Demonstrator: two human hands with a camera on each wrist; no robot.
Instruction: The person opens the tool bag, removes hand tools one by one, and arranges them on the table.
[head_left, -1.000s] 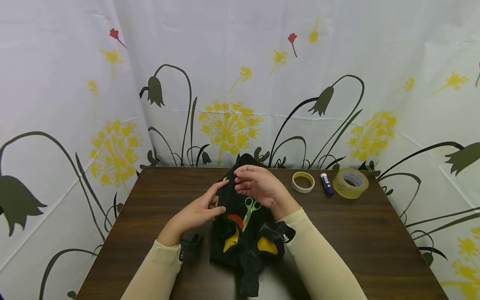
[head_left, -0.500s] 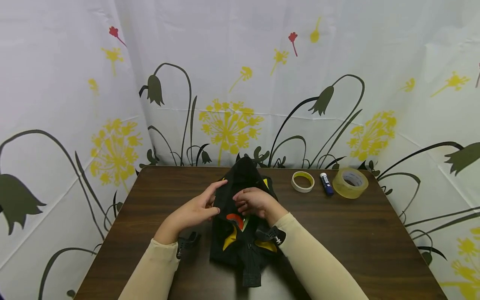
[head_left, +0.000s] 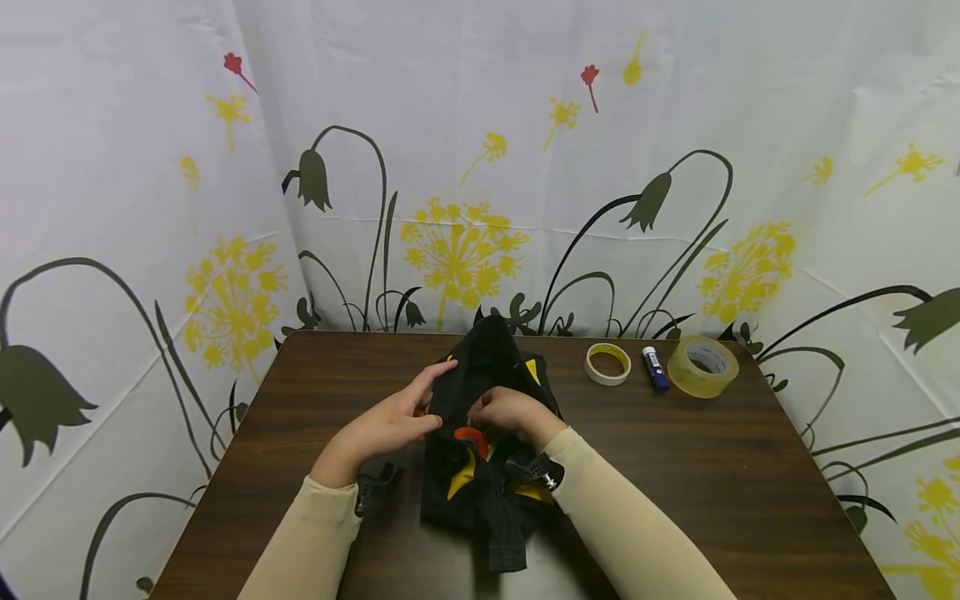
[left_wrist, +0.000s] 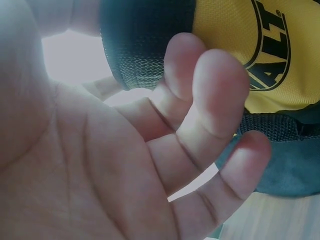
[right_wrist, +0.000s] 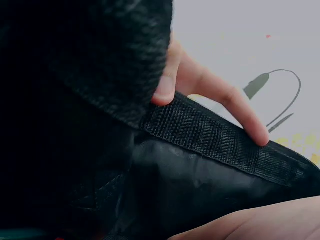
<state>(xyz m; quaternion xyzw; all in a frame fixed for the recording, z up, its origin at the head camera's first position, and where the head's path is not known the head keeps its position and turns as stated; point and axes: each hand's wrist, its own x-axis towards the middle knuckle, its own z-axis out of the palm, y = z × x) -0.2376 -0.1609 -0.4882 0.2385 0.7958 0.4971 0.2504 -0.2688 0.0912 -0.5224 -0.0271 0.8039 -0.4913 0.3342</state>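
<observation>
A black and yellow tool bag (head_left: 442,500) stands on the table, its mouth spread wide. My left hand (head_left: 386,429) grips its left rim, thumb and index finger over the edge (right_wrist: 215,132). Loosely bent fingers (left_wrist: 220,95) of that hand show outside, beside the yellow lettered side. My right hand (head_left: 517,412) reaches into the mouth with bent fingers; its fingertips are hidden, and I cannot tell what they hold. Under it shows a green sliver of the scissors (head_left: 491,452), their handles covered. A curved red-orange piece (head_left: 472,437) lies beside them inside the bag.
On the right of the brown table (head_left: 712,500) stand a small yellow-cored roll of tape (head_left: 592,371), a blue glue stick (head_left: 656,371) and a large roll of clear packing tape (head_left: 693,379). A flower-printed curtain (head_left: 480,100) hangs behind the table.
My right hand has come down from above the bag into its mouth, covering the scissors' handles. My left hand stays at the rim, and the bag's dark strap has shifted slightly.
</observation>
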